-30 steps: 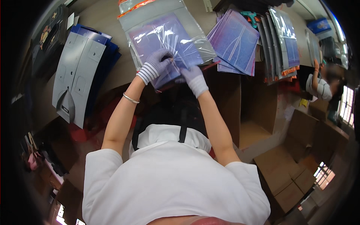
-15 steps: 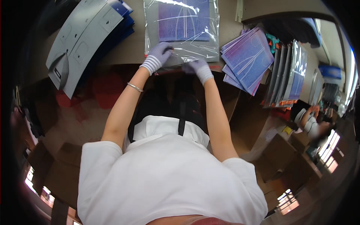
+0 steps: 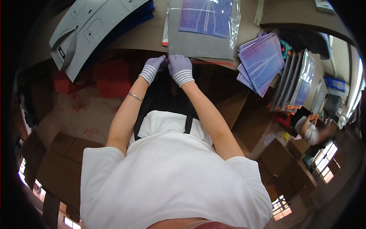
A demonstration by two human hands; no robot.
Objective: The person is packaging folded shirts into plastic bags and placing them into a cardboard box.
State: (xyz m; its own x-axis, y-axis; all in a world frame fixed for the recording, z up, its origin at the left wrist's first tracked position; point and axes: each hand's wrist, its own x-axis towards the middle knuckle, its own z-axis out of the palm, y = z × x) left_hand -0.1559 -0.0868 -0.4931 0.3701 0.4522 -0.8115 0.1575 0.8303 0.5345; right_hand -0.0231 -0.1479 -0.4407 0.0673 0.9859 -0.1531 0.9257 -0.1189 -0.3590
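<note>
Both gloved hands meet at the table's near edge, fingers of the left hand [image 3: 154, 65] and right hand [image 3: 180, 68] bunched and curled in; whether either pinches anything I cannot tell. They are just beside the near left corner of a grey board [image 3: 198, 46] that lies flat on the table [image 3: 248, 29], a purple sheet [image 3: 206, 17] over it and clear film [image 3: 235, 32] showing along its right side. So this set looks put together, its closing unconfirmed. Farther right, filmed sets [image 3: 303, 78] in a row look finished; loose sheets [image 3: 264, 61] and, at left, grey panels [image 3: 89, 28] seem left to do.
</note>
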